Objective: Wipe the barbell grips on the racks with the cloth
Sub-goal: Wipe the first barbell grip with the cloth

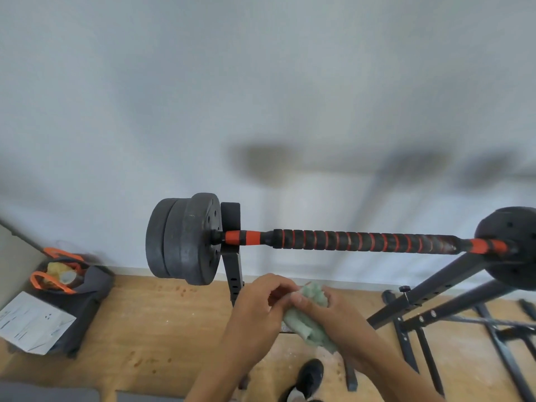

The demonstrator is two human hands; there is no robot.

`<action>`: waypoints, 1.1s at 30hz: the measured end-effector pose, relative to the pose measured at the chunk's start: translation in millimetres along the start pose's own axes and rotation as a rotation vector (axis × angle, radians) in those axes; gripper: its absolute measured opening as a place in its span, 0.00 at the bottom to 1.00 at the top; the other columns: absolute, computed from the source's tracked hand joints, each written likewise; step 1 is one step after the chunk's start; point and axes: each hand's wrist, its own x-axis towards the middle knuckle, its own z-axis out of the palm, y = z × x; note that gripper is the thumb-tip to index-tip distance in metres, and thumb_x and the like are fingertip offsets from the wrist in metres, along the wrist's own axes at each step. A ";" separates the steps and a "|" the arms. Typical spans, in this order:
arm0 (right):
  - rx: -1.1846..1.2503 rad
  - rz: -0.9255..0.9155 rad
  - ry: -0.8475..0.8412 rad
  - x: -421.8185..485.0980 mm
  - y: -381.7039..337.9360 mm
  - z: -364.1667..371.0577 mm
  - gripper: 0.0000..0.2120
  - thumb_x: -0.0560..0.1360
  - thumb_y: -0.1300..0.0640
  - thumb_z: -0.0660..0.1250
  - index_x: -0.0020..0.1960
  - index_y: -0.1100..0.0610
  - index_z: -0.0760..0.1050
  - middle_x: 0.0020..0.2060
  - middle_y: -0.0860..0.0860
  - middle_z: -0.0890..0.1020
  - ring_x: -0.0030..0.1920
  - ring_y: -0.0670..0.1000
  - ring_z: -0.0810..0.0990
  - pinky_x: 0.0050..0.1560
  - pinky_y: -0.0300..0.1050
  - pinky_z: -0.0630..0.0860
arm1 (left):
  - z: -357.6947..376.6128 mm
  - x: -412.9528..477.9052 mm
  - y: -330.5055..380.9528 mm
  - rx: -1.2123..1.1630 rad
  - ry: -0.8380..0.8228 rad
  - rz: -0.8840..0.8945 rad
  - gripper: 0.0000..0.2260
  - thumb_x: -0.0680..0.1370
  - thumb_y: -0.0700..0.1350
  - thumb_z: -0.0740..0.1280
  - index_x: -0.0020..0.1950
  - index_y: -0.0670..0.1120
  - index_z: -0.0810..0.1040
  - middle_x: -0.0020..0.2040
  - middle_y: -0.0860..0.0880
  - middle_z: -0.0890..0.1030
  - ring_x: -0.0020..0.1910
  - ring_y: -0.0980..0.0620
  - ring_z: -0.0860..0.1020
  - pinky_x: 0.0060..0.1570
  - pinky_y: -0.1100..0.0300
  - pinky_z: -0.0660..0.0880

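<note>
Bag point(87, 288): stood on floor point(162, 329) at far left, by wall point(261, 82). Dark, mouth open, orange handles. Held yellow stuff and a pale round item, too blurred to name. Paper point(32, 323) leaned on its near side.

Bar point(362, 242): lay across two racks, long axis left to right, right end a little lower in view. Wrapped black with an orange spiral along the middle, plain orange at both ends. Left end ran into stacked plates point(179, 239), seated just outside left rack point(233, 268). Right end met right plate point(507, 230) over right rack point(429, 288), partly cut off at the edge of view.

Cloth point(304, 326): pale green, bunched into a rough roll, long axis near upright in view, top toward the bar. Sat below and in front of the bar, apart from it, under its left half.

Left grip point(258, 303): fingers curled, tips pinching the roll's upper end.

Right grip point(336, 314): fingers wrapped round the roll from the right, thumb pressed on its upper part. Touched left grip at the cloth.

Shoe point(311, 375): black, on floor beneath the grips.
</note>
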 end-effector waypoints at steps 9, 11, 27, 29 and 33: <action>-1.014 -0.666 0.414 76.9 -93.6 -31.4 0.01 0.80 0.51 0.69 0.50 0.47 0.79 0.38 0.41 0.80 0.39 0.47 0.78 0.36 0.42 0.76 | -35.9 94.6 -10.6 0.823 -0.036 0.150 0.21 0.80 0.49 0.71 0.71 0.47 0.70 0.64 0.51 0.73 0.62 0.51 0.73 0.65 0.57 0.72; -1.252 -0.749 0.402 108.7 -101.8 -24.6 0.07 0.77 0.61 0.69 0.49 0.48 0.79 0.42 0.41 0.79 0.45 0.47 0.72 0.34 0.43 0.72 | -28.1 113.2 -12.5 1.043 -0.142 0.044 0.25 0.77 0.61 0.72 0.65 0.47 0.70 0.58 0.50 0.75 0.57 0.49 0.74 0.61 0.54 0.71; -1.350 -0.647 0.214 98.6 -46.6 -10.5 0.23 0.68 0.74 0.66 0.60 0.58 0.77 0.47 0.50 0.70 0.41 0.50 0.69 0.27 0.46 0.71 | -16.6 145.3 -27.6 1.206 -0.199 0.017 0.13 0.83 0.55 0.67 0.52 0.47 0.71 0.48 0.49 0.82 0.39 0.47 0.73 0.43 0.55 0.64; -1.317 -0.664 0.200 92.5 -43.0 -18.0 0.21 0.67 0.72 0.70 0.55 0.55 0.79 0.45 0.49 0.72 0.39 0.49 0.70 0.27 0.45 0.72 | -18.6 147.1 -25.7 1.136 -0.241 -0.002 0.17 0.81 0.59 0.69 0.54 0.46 0.74 0.47 0.48 0.81 0.41 0.46 0.74 0.42 0.55 0.66; -1.106 -0.646 0.166 90.7 -52.1 -29.8 0.06 0.72 0.62 0.73 0.42 0.52 0.81 0.40 0.45 0.79 0.37 0.48 0.78 0.37 0.36 0.72 | -26.8 164.4 -19.1 1.080 -0.381 -0.013 0.19 0.76 0.61 0.75 0.49 0.47 0.75 0.42 0.51 0.77 0.42 0.46 0.78 0.41 0.55 0.72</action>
